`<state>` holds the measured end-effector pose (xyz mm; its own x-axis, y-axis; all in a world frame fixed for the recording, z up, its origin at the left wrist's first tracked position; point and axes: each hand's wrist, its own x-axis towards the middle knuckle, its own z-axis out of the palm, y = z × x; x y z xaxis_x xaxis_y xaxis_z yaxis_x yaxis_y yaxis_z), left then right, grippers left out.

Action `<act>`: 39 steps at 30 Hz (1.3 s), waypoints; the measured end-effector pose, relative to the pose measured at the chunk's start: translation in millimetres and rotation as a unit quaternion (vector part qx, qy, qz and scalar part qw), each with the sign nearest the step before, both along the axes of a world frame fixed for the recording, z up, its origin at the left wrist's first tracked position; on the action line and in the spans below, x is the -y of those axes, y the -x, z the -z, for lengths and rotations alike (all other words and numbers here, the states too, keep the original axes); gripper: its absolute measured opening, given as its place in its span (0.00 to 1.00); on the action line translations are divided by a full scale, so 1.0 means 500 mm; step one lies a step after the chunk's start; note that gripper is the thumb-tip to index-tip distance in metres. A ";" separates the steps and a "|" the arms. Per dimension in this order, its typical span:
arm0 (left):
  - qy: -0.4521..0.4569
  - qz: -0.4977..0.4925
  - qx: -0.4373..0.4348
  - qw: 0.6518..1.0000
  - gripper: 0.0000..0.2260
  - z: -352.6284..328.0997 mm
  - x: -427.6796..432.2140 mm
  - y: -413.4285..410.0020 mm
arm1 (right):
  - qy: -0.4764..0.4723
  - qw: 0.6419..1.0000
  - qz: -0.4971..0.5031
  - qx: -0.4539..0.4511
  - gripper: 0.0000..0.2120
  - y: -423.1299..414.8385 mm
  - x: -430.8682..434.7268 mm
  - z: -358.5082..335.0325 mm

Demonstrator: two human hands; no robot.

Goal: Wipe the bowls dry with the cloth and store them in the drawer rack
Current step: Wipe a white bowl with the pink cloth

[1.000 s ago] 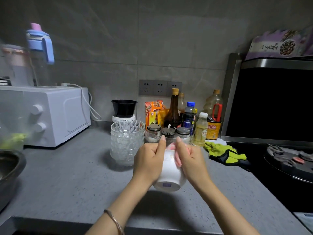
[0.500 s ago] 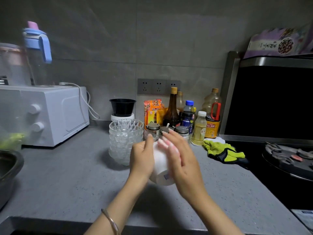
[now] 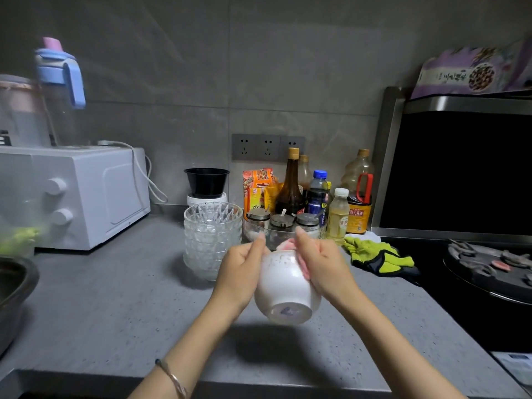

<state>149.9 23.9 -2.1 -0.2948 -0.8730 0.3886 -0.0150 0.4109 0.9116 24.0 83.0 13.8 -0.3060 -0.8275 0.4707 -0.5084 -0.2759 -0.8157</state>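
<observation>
A white ceramic bowl (image 3: 283, 289) hangs above the grey counter, tipped so its foot faces me. My left hand (image 3: 240, 270) grips its left rim. My right hand (image 3: 322, 264) presses a pink cloth (image 3: 290, 245) against the bowl's upper right side; only a small fold of the cloth shows between my fingers. A stack of clear cut-glass bowls (image 3: 212, 239) stands on the counter just behind and to the left of my hands. The drawer rack is out of sight.
A white microwave (image 3: 74, 194) sits at the left, a dark pan (image 3: 13, 286) at the left edge. Sauce bottles and spice jars (image 3: 311, 203) line the wall. Yellow-green gloves (image 3: 377, 256) lie by the black stove (image 3: 489, 269) at right.
The bowl has turned in my hands: its foot now faces me again and sits lower. My right hand has shifted from the bowl's front to its upper right side.
</observation>
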 end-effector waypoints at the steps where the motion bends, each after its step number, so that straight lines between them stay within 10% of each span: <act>1: 0.049 -0.002 0.029 0.998 0.27 -0.001 -0.003 0.002 | 0.014 0.999 0.006 -0.036 0.29 0.001 0.005 0.005; 5: 0.117 -0.065 0.035 0.990 0.27 0.005 -0.015 0.013 | 0.077 0.997 -0.005 -0.011 0.29 -0.017 0.007 0.023; 10: -0.155 -0.065 -0.202 0.965 0.17 -0.007 -0.015 0.003 | 0.135 0.980 -0.071 0.126 0.21 -0.037 -0.014 0.072; 17: -0.142 -0.079 -0.191 0.968 0.19 -0.007 -0.013 0.009 | 0.210 0.956 0.040 -0.202 0.21 -0.058 -0.020 0.097; 28: -0.226 -0.018 -0.283 0.932 0.12 0.028 -0.021 0.012 | 0.061 0.972 -0.085 0.211 0.15 -0.028 -0.013 0.030; 39: 0.060 0.003 0.023 0.998 0.23 0.013 -0.008 0.016 | 0.058 0.998 0.003 0.017 0.23 -0.009 -0.006 0.011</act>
<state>142.0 28.1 -8.5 -0.3201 -0.8194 0.4756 -0.0539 0.5170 0.8543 28.4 85.9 8.4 -0.3277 -0.7666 0.5523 -0.4831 -0.3664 -0.7952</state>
